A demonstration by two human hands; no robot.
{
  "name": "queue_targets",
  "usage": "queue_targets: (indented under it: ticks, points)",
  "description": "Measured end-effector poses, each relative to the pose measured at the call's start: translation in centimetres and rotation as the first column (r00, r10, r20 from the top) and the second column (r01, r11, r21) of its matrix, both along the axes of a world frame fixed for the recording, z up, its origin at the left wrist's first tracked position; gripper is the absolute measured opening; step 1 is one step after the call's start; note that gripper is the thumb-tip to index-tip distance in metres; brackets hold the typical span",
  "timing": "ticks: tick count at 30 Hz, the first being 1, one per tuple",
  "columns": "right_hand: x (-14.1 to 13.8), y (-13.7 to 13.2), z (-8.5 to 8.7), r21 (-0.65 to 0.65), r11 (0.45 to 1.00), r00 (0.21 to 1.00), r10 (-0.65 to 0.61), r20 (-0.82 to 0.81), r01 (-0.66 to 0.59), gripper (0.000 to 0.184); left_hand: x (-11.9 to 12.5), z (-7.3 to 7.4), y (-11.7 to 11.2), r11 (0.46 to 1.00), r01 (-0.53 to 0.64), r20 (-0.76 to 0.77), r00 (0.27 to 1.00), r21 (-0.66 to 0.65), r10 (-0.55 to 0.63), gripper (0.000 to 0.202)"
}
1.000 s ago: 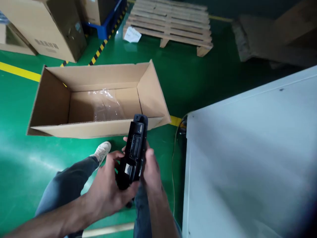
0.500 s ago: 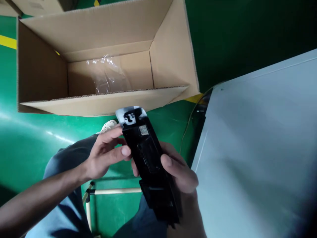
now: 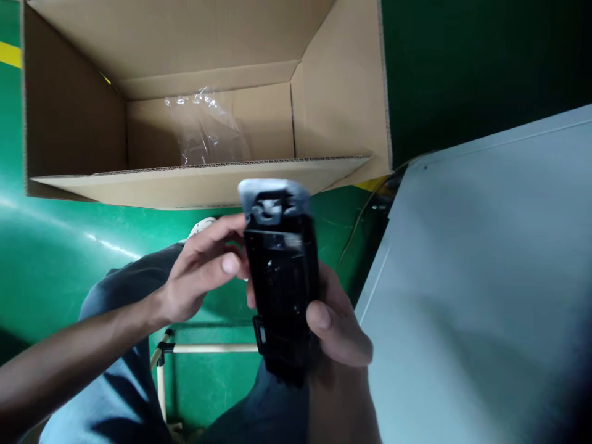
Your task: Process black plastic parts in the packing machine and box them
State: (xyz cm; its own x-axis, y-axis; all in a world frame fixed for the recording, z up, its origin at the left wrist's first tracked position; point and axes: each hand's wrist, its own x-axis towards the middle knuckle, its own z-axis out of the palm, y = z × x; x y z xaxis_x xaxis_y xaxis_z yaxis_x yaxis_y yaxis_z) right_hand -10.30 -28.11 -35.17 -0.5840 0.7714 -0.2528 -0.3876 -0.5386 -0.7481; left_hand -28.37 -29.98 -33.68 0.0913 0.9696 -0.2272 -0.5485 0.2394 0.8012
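A long black plastic part [image 3: 282, 277] with a shiny rounded top end stands nearly upright in front of me. My right hand [image 3: 340, 324] wraps round its lower half from the right, thumb on its front. My left hand [image 3: 203, 271] touches its upper left edge with fingertips pressed to it. Behind the part lies an open cardboard box [image 3: 194, 179], and in the box is a crumpled clear plastic bag [image 3: 208, 129].
A pale grey table top [image 3: 485, 277] fills the right side. The floor [image 3: 55, 259] is green with a yellow line. A cable [image 3: 356, 228] hangs by the table's corner. My legs, a white shoe [image 3: 201, 227] and a stool's frame [image 3: 203, 349] are below.
The view has dropped closer to the box. The black part has turned from tilted to nearly upright and risen a little; both hands stay on it.
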Motion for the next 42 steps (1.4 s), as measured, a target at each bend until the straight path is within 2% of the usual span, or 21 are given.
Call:
queue_targets:
  ticks: [2, 4, 7, 9, 11, 14, 16, 20, 23, 25, 31, 35, 42]
  points:
    - [-0.5, 0.3, 0.3, 0.019, 0.987, 0.986, -0.157, -0.047, 0.158, 0.051, -0.3, -0.2, 0.4, 0.988, -0.12, -0.051, 0.992, -0.098, 0.115, 0.048]
    - [-0.7, 0.7, 0.5, 0.045, 0.945, 0.944, -0.322, -0.067, 0.325, 0.052, -0.7, -0.4, 0.9, 0.956, -0.183, -0.072, 0.983, -0.229, 0.171, 0.059]
    - [-0.2, 1.3, 0.7, 0.074, 0.869, 0.873, -0.487, -0.039, 0.488, 0.049, -1.0, -0.7, 1.4, 0.903, -0.07, -0.015, 0.997, -0.424, 0.07, 0.07]
    - [0.2, 1.4, 0.8, 0.083, 0.838, 0.841, -0.541, -0.009, 0.54, 0.046, -1.0, -0.7, 1.4, 0.871, 0.024, 0.016, 1.0, -0.491, -0.018, 0.071]
    - [0.4, 1.4, 0.9, 0.081, 0.828, 0.83, -0.557, 0.017, 0.554, 0.045, -0.8, -0.4, 1.3, 0.878, 0.022, -0.023, 0.999, -0.478, -0.038, 0.059]
    - [0.3, 1.3, 1.1, 0.065, 0.827, 0.827, -0.561, 0.041, 0.558, 0.051, -0.5, 0.0, 1.3, 0.915, -0.083, -0.109, 0.993, -0.395, 0.043, 0.036]
    - [0.2, 1.2, 1.1, 0.087, 0.821, 0.82, -0.57, 0.049, 0.565, 0.056, -0.5, 0.1, 1.3, 0.928, -0.137, -0.107, 0.989, -0.347, 0.106, 0.032]
    - [0.1, 1.3, 1.1, 0.212, 0.8, 0.801, -0.59, 0.102, 0.562, 0.056, -0.9, 0.2, 1.4, 0.946, -0.183, -0.034, 0.983, -0.267, 0.181, 0.032]
    - [0.2, 1.4, 0.9, 0.273, 0.779, 0.773, -0.615, 0.158, 0.564, 0.049, -1.1, 0.3, 1.4, 0.954, -0.153, 0.01, 0.987, -0.256, 0.161, 0.036]
    - [0.3, 1.4, 0.8, 0.289, 0.771, 0.756, -0.627, 0.188, 0.568, 0.053, -1.1, 0.4, 1.5, 0.955, -0.146, 0.007, 0.988, -0.258, 0.153, 0.037]
    - [0.1, 1.3, 0.7, 0.299, 0.788, 0.764, -0.606, 0.221, 0.538, 0.052, -1.4, 0.5, 1.5, 0.962, -0.099, 0.057, 0.992, -0.253, 0.117, 0.036]
    - [-0.4, 1.5, 0.6, 0.393, 0.741, 0.742, -0.643, 0.186, 0.544, 0.047, -1.4, 0.5, 1.5, 0.956, -0.105, 0.003, 0.994, -0.272, 0.11, 0.044]
    - [-0.1, 1.4, 0.3, 0.34, 0.722, 0.69, -0.685, 0.234, 0.602, 0.055, -1.2, 0.3, 1.6, 0.953, -0.093, 0.001, 0.995, -0.287, 0.097, 0.049]
